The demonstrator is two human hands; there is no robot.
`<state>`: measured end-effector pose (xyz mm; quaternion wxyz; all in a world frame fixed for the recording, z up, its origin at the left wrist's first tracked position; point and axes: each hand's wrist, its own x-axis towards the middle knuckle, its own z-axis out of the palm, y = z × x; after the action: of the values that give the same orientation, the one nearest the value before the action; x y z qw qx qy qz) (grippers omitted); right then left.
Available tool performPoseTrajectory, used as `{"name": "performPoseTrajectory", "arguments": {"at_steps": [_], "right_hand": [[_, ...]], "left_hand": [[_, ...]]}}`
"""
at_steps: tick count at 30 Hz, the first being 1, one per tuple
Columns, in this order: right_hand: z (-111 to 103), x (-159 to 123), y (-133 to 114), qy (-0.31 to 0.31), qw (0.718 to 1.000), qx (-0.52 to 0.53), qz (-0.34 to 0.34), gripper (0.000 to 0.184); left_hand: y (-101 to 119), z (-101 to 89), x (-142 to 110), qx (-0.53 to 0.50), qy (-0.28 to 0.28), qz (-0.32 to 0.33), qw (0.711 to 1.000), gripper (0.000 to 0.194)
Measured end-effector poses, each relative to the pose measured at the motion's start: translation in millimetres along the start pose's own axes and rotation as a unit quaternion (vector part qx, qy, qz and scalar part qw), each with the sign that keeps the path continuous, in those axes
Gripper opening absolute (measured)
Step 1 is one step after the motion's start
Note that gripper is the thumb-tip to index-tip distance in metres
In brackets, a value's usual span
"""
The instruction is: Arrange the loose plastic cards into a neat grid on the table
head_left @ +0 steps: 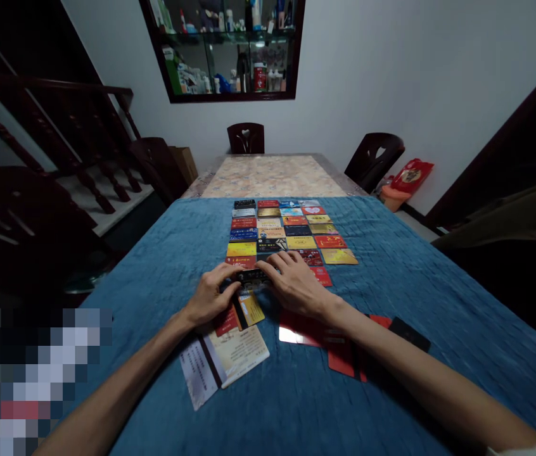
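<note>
Several plastic cards lie face up in a neat grid (287, 231) on a blue cloth (391, 285). At the grid's near edge, both hands meet on one dark card (252, 276). My left hand (211, 294) pinches its left end. My right hand (294, 282) lies flat over its right end and over the cards beside it. Under my left hand lies a small fan of red and yellow cards (242, 313). Two pale cards (223, 361) lie face down nearer to me. Red cards (344, 345) and a black card (408, 334) lie partly under my right forearm.
The blue cloth covers the near half of a long table; the far half (272, 176) shows a patterned top. Dark wooden chairs stand at the far end (246, 138), far right (373, 158) and left (158, 164). A stair railing (49, 126) runs along the left.
</note>
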<state>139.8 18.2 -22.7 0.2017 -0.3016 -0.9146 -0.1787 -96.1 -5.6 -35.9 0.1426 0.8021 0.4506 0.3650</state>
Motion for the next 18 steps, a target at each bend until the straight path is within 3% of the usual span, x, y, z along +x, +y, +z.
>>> {"name": "performPoseTrajectory", "arguments": {"at_steps": [10, 18], "right_hand": [[-1, 1, 6, 0.033, 0.999, -0.013, -0.013, 0.036], [-1, 0, 13, 0.047, 0.999, -0.023, -0.002, 0.032]], "left_hand": [[1, -2.9, 6, 0.015, 0.032, 0.017, 0.999, 0.026], [5, 2.3, 11, 0.046, 0.050, 0.033, 0.997, 0.037]]}}
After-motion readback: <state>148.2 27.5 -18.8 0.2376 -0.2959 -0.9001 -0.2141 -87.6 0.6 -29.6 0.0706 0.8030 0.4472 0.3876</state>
